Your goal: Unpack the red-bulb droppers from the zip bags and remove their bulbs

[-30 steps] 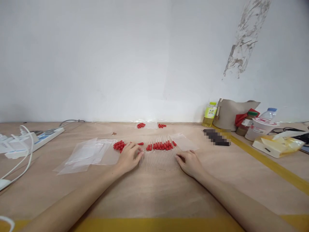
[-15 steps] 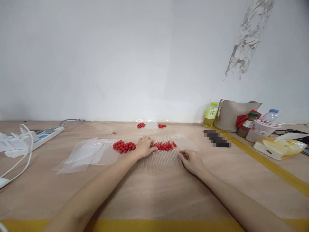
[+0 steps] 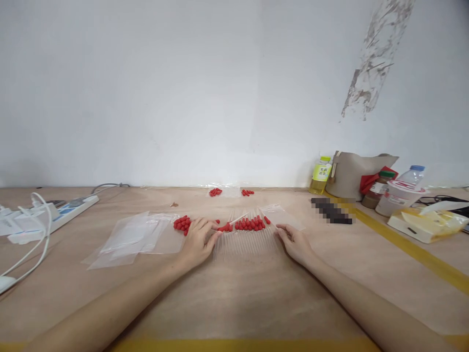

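A clear ridged plastic piece [image 3: 245, 244] lies flat in the middle of the table, its ridges running away from me. Across its upper part sits a row of small red rounded pieces [image 3: 250, 224]. My left hand [image 3: 200, 239] is at the left end, thumb and forefinger closed on a red piece [image 3: 226, 227]. A thin pale stick [image 3: 239, 218] slants up from beside that piece. Under and behind the left fingers is a heap of red pieces [image 3: 181, 224], partly hidden. My right hand [image 3: 293, 240] rests at the right edge of the ridged plastic, thumb and forefinger pinching there.
Clear plastic bags [image 3: 128, 234] lie at left, another bag [image 3: 284, 216] at right. Two bagged groups of red pieces [image 3: 216, 192] sit near the wall. A power strip [image 3: 75, 210] is at far left; a tea bottle [image 3: 321, 176], a grey bag [image 3: 344, 176] and a tissue pack [image 3: 427, 225] stand right.
My left hand has moved left and toward me, uncovering red pieces and the pale stick on the ridged plastic. My right hand stays at the right edge, almost unmoved.
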Action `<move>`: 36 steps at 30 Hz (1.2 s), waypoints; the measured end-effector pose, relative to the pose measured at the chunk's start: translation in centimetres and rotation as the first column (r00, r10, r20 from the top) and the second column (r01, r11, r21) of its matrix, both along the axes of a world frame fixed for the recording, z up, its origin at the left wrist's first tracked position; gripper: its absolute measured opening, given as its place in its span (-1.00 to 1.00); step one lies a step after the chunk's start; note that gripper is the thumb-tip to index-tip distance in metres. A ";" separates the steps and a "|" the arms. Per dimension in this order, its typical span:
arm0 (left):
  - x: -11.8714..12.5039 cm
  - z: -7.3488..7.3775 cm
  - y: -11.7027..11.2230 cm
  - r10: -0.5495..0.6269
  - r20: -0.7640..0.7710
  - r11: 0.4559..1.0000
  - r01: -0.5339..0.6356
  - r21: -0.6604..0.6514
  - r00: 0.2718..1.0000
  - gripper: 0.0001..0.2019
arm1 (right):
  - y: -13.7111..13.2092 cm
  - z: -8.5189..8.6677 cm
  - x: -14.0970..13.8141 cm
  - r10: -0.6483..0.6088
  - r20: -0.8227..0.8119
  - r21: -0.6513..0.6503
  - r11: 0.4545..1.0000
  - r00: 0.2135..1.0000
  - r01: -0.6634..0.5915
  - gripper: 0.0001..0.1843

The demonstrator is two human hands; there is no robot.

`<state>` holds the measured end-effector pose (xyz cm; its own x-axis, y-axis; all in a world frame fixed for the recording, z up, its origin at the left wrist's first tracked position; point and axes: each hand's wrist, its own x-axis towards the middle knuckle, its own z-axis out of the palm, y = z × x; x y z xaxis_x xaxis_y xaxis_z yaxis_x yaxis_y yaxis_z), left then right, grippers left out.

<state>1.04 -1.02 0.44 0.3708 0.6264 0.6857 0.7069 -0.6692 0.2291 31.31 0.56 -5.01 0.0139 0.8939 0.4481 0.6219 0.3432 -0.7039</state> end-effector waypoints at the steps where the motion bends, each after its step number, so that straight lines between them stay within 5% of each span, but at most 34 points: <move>1: -0.4 -0.2 -0.4 -0.006 0.005 1.000 0.006 0.010 1.000 -0.89 | 0.1 0.2 0.0 -0.022 -0.003 -0.006 1.000 1.000 0.022 -0.67; 5: -0.9 -1.0 -0.9 -0.025 0.057 0.999 0.024 0.026 0.998 -0.88 | -0.5 2.2 -0.8 -0.095 0.104 0.167 0.983 0.990 0.077 -0.67; 9: -0.4 -1.1 -1.2 -0.098 0.070 0.995 0.099 -0.004 0.993 -0.88 | -2.6 4.2 -3.0 -0.004 0.420 0.449 0.870 0.908 -0.204 -0.62; 13: 0.2 -0.9 -2.3 -0.203 0.037 0.977 0.205 -0.054 0.979 -0.87 | -4.7 4.1 -5.2 0.004 0.569 0.488 0.803 0.822 -0.342 -0.73; 21: 1.2 -0.8 -3.5 -0.273 -0.111 0.959 0.260 -0.112 0.956 -0.80 | -6.0 2.9 -6.5 0.041 0.588 0.505 0.762 0.808 -0.406 -0.81; 36: 0.3 -1.0 -3.4 -0.287 -0.271 0.929 0.336 0.154 0.919 -0.81 | -6.5 2.5 -5.9 0.069 0.615 0.528 0.703 0.785 -0.476 -0.80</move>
<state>1.33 -4.38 -0.53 0.6932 0.3164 0.6476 0.4723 -0.8781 -0.0766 25.45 -5.93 -2.49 -0.5919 0.3126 0.7429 0.6040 0.7823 0.1521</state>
